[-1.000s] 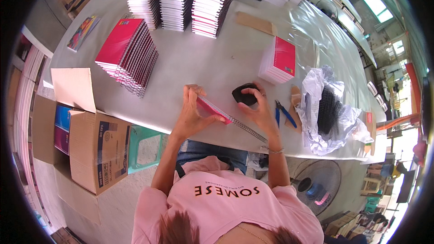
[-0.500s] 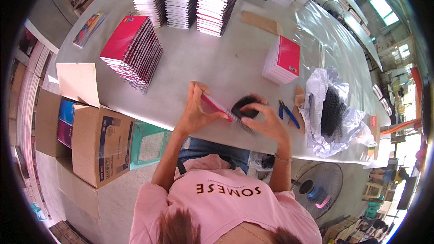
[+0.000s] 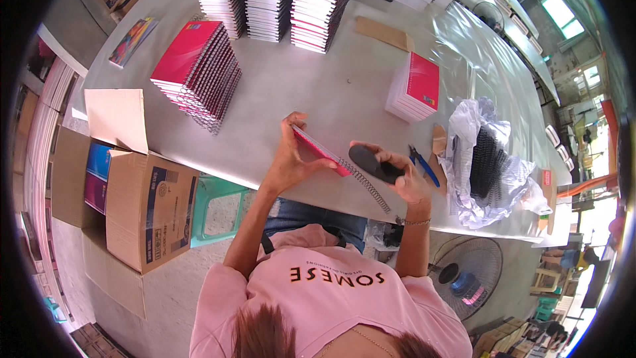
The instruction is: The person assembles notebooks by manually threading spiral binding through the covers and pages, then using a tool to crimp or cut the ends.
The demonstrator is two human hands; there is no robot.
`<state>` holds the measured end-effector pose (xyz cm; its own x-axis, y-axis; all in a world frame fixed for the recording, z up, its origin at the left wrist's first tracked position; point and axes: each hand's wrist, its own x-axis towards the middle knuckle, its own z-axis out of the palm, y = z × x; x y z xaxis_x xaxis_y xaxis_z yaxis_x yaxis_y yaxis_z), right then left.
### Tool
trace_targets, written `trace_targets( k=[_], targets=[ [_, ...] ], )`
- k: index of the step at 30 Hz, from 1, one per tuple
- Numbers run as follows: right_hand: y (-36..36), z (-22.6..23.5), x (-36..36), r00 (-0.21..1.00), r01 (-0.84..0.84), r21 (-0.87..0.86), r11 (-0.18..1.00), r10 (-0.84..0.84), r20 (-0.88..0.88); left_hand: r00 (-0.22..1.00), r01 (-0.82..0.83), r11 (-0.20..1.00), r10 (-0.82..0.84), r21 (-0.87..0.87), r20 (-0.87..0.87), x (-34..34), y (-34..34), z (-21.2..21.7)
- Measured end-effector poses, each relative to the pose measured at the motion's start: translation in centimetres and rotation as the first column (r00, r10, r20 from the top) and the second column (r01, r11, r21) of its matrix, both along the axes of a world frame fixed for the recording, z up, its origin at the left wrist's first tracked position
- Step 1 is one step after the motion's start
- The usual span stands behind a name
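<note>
My left hand (image 3: 289,158) is closed on a red-covered notebook (image 3: 317,151), holding it tilted above the table's near edge. A dark spiral wire coil (image 3: 368,188) sticks out past the notebook's right end and slants down toward my right wrist. Just right of the notebook, my right hand (image 3: 405,176) grips a smooth black oval object (image 3: 372,162), whose kind I cannot make out. The object is apart from the coil or only close to it; I cannot tell which. Blue-handled pliers (image 3: 425,167) lie on the table beyond my right hand.
Crumpled white wrapping (image 3: 464,159) with black coils (image 3: 487,162) lies at right. A stack of red books (image 3: 422,86) stands farther back. Spiral-bound notebooks (image 3: 195,73) are piled at left, with tall stacks (image 3: 324,6) behind. An open carton (image 3: 149,205) stands left of the table.
My right hand has drawn back slightly to the right from the notebook's end, turning the black object. More of the coil shows now. The left hand has barely shifted.
</note>
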<state>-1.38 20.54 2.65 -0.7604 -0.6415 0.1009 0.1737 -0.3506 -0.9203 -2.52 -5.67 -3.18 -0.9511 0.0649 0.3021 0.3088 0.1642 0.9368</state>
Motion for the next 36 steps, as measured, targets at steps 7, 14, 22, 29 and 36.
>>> trace_targets(
  k=[7,14,22,29,36],
  targets=[
    [-0.7,2.0,-1.0,0.946,0.311,0.646,0.697,-0.288,-0.145,0.998,0.045,0.999,-0.044,-0.022,0.048,-0.1,-0.2,0.7],
    [-1.4,3.6,0.2,0.994,0.074,0.249,0.966,-0.053,-0.093,0.993,0.082,0.997,-0.083,0.017,0.088,-0.4,-0.5,-0.1],
    [-2.4,3.3,-0.6,0.975,0.175,0.454,0.874,-0.217,0.042,0.985,0.125,0.989,-0.133,0.073,0.106,-0.6,-0.6,-0.7],
    [-2.8,4.4,1.4,0.998,0.012,0.181,0.983,0.001,-0.07,0.986,0.13,0.991,-0.133,0.04,0.098,-0.7,-0.7,-1.3],
    [-2.7,3.5,-0.5,0.97,0.226,0.552,0.803,-0.237,-0.051,0.971,0.181,0.981,-0.19,0.07,0.147,-0.4,-0.6,-0.7]
  ],
)
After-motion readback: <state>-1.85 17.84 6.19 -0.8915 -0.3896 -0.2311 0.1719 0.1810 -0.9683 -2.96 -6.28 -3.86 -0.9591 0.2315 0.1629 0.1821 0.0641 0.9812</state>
